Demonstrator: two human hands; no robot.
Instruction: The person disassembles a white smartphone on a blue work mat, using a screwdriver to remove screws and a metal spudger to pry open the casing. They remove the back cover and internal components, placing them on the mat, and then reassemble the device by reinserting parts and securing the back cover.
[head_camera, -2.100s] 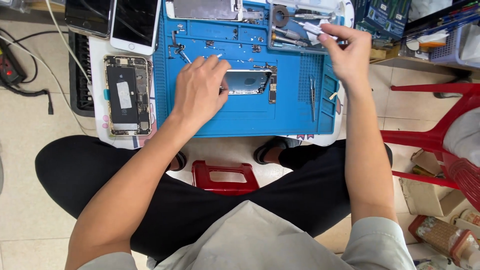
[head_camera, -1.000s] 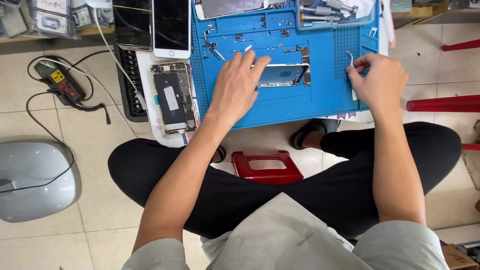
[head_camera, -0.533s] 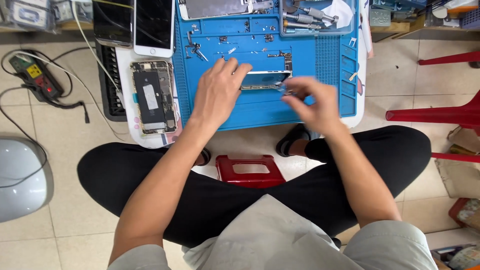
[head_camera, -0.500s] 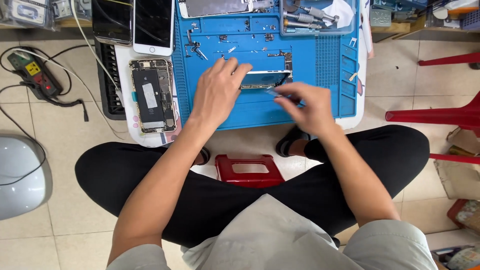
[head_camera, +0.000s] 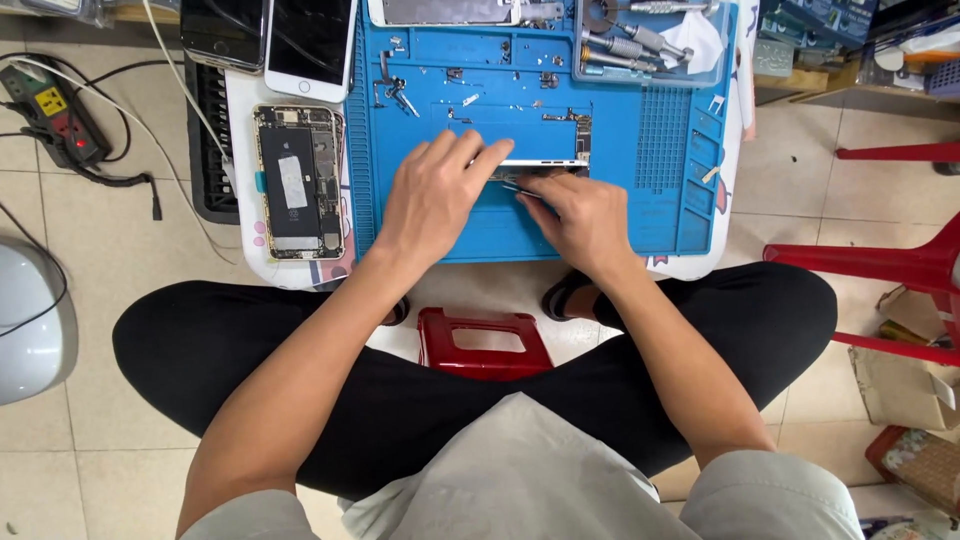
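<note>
Head view is showing a stripped phone frame (head_camera: 545, 165) lying mid-way on the blue mat (head_camera: 660, 215), seemingly part-way through disassembly. The left hand (head_camera: 435, 195) is pressing flat on it, its grip spread wide; the right hand (head_camera: 585, 215) is pinching a thin tool (head_camera: 522, 188) at its edge. Loose screws (head_camera: 455, 75) are lying above, and an opened phone (head_camera: 297, 183) is waiting on the desk (head_camera: 690, 268).

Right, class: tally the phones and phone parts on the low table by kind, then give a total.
Opened phone body, insides showing: 1
White-front phone, screen up: 1
Black-front phone: 1
Phone frame under the left hand and right hand, on the blue mat: 1
Total: 4
</note>
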